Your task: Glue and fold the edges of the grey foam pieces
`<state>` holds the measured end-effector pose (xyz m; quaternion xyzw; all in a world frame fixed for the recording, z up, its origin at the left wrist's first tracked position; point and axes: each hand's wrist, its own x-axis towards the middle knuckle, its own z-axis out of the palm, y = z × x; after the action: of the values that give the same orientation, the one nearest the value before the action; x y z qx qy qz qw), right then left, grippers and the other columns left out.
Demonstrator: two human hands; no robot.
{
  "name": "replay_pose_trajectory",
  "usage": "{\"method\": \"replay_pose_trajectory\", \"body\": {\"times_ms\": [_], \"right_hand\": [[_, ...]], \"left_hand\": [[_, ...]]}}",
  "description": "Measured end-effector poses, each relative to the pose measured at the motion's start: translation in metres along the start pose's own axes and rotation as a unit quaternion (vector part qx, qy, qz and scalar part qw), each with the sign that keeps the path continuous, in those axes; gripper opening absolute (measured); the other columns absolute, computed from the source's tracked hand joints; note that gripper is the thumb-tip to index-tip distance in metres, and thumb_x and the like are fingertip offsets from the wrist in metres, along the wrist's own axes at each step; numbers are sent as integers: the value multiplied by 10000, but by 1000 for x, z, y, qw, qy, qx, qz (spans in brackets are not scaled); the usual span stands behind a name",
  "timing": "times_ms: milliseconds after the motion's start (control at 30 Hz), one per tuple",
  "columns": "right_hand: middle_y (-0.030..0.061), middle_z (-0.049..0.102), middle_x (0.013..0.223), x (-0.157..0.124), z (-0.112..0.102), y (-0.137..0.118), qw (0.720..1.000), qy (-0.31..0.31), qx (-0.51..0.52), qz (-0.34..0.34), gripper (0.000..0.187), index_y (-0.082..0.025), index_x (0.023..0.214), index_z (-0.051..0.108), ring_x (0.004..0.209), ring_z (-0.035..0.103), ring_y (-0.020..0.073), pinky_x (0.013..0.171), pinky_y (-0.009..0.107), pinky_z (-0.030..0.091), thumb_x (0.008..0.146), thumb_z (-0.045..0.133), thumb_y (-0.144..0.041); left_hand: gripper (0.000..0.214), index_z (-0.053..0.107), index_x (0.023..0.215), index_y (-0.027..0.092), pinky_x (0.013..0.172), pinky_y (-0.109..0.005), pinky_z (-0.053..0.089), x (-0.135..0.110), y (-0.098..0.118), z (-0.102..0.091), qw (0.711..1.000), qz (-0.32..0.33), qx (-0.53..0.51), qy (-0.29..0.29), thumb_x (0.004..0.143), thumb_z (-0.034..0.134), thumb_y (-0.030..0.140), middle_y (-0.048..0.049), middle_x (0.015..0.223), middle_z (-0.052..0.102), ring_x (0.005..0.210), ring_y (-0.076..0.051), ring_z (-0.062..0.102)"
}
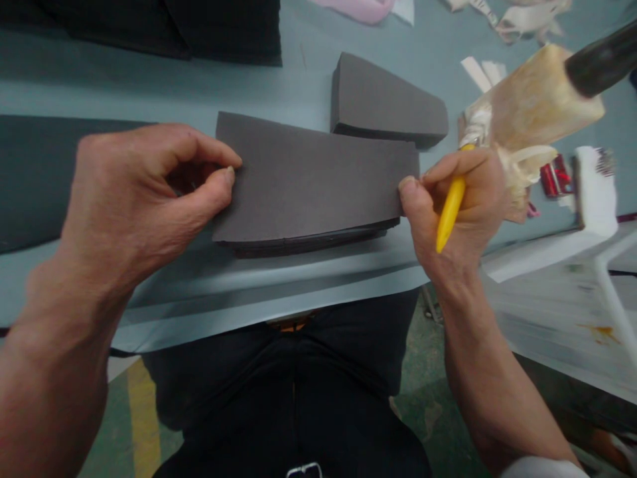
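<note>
Pale blue-grey sheeting covers the worktop (308,79), and its near edge runs across the person's lap. A dark grey foam (318,179) piece, long and slightly curved, lies near the middle of that near edge. It rests on a thin stack (308,242) of darker layers that shows beneath its front side.

The left hand (134,199) is curled, with thumb and forefinger pinched together on the left end of the foam. The right hand (462,206) is closed around a yellow pen (450,211), which points down towards the near edge. Its thumb tip presses against the right end of the foam. The two hands are well apart, one at each end of the piece.

Just behind the foam, towards the far edge, lies a thicker grey block (388,103), touching or nearly touching it. At the right edge a brush (537,99) with a pale head and a black handle lies tilted just above the right hand. Beside it are a small red item (552,176) and a white frame (592,199). Black cloth (199,26) fills the far left corner, and a dark mat (30,179) lies along the left edge behind the left hand. Something pink (358,8) sits at the far edge
</note>
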<state>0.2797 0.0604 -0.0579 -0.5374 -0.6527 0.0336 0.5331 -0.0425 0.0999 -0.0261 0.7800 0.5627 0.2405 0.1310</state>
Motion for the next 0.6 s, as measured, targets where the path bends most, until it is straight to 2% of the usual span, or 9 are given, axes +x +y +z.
{"method": "replay_pose_trajectory", "body": {"times_ms": [167, 300, 467, 600], "right_hand": [[-35, 491, 767, -1, -1, 0, 1000, -4, -20, 8, 250, -288, 904, 572, 620, 473, 131, 558, 313, 433, 921, 791, -408], [-32, 534, 783, -1, -1, -2, 1000, 0, -25, -1, 231, -284, 893, 565, 627, 492, 127, 555, 306, 470, 897, 791, -332], [-56, 508, 759, 0, -1, -3, 1000, 2, 0, -19, 245, -276, 895, 545, 609, 472, 106, 521, 272, 456, 868, 788, -268], [-49, 513, 783, -1, -1, -2, 1000, -14, 2, -5, 267, -277, 893, 531, 624, 468, 107, 525, 271, 461, 895, 796, -315]], "left_hand": [[386, 813, 1229, 192, 847, -304, 519, 2, -4, 1, 1000, 20, 9, 1, 1042, 587, 441, 61, 1026, 782, 900, -132, 701], [404, 801, 1225, 180, 896, -328, 537, 2, -1, 0, 1000, 22, 16, -7, 1053, 565, 460, 56, 1038, 771, 934, -147, 707], [452, 794, 1219, 203, 914, -342, 543, 3, -1, 0, 998, 33, 45, -8, 1043, 529, 524, 65, 1054, 753, 922, -138, 699], [466, 793, 1208, 223, 940, -340, 532, 3, 3, -1, 998, 24, 60, -17, 1032, 486, 528, 71, 1060, 740, 940, -133, 690]]}}
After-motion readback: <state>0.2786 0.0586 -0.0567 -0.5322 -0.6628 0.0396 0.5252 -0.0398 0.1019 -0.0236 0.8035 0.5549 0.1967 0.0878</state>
